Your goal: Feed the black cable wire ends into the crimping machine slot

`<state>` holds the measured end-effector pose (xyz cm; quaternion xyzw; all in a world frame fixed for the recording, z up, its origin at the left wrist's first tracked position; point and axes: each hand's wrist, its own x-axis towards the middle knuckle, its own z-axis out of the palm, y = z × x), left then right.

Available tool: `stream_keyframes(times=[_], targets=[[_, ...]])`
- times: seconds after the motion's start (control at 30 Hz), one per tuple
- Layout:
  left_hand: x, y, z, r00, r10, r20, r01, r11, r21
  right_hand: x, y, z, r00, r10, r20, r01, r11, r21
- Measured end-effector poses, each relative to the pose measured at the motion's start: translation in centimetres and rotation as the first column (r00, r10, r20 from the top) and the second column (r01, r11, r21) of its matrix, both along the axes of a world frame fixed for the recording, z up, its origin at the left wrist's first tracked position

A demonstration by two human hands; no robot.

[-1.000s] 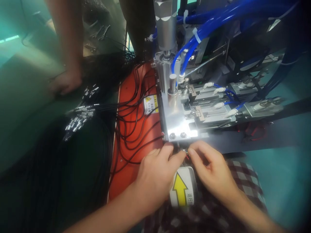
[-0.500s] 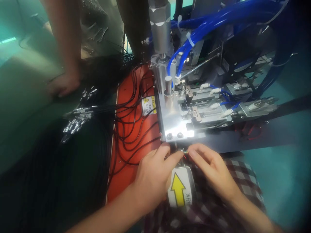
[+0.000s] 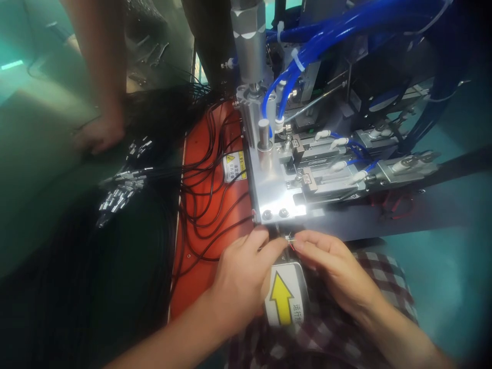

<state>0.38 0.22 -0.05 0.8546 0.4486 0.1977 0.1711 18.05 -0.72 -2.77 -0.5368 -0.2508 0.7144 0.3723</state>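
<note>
My left hand [image 3: 246, 266] is closed in a pinch at the front edge of the metal fixture [image 3: 272, 197], with a cable's thin coloured wires [image 3: 290, 240] coming out past its thumb. On the other side of these wires, my right hand [image 3: 326, 253] is closed, thumb and index finger pinching the wire ends. White and red strands show between the two hands. The rest of the cable is hidden by my left hand. Just below the fingers is a white label with a yellow arrow [image 3: 282, 300].
Black cables [image 3: 207, 220] cross the red machine surface [image 3: 200, 287] to the left. Beyond it lies a bundle of shiny cable ends [image 3: 123, 189]. Another person's hand [image 3: 100, 134] rests on the table. Blue air hoses [image 3: 346, 25] arch over the machine.
My right hand has tilted slightly and its thumb and index finger have closed together on the wires. My left hand stays almost where it was. The view has shifted a little.
</note>
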Motion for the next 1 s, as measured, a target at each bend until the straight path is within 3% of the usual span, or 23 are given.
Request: stream_keyframes(times=[0.3, 0.77, 1.0], targets=[[0.01, 0.03, 0.05, 1.0, 0.004, -0.013, -0.004, 1.0, 0.006, -0.45, 0.0, 0.3, 0.996, -0.052, -0.068, 0.048, 0.997, -0.062], [0.13, 0.1, 0.35, 1.0, 0.007, -0.027, -0.007, 1.0, -0.006, -0.26, 0.32, 0.46, 0.997, 0.002, 0.077, -0.003, 1.0, 0.012], [0.12, 0.04, 0.3, 1.0, 0.012, -0.022, -0.012, 1.0, 0.011, -0.27, 0.03, 0.25, 0.998, 0.017, 0.063, -0.019, 0.999, 0.029]])
